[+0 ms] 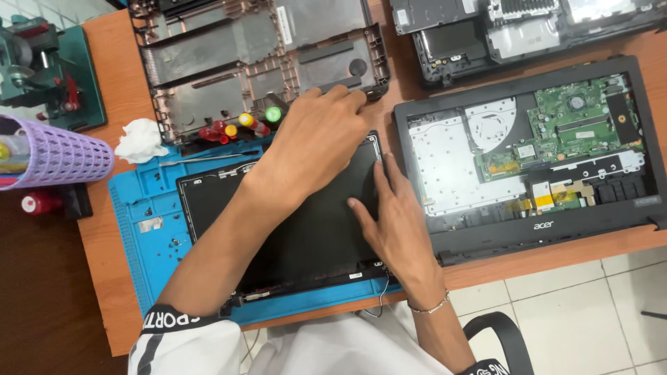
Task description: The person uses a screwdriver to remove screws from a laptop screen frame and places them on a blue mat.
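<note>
The white clothing (326,351) of the person fills the bottom edge, nearest the camera. Above it, a black laptop screen panel (306,229) lies flat on a blue work mat (142,222) on the wooden table (104,292). The left hand (316,142) rests palm down over the panel's upper right corner, fingers curled at the edge, gripping nothing that can be seen. The right hand (392,222) lies open on the right edge, fingertips pressing flat.

Judged step: working the panel's bezel or frame along the right edge. The next move calls for even finger pressure along the seam, without flexing the panel.

An opened laptop base (528,153) sits to the right, apart from the panel. The left hand hides the corner; screwdriver handles (240,125) are partly covered.
</note>
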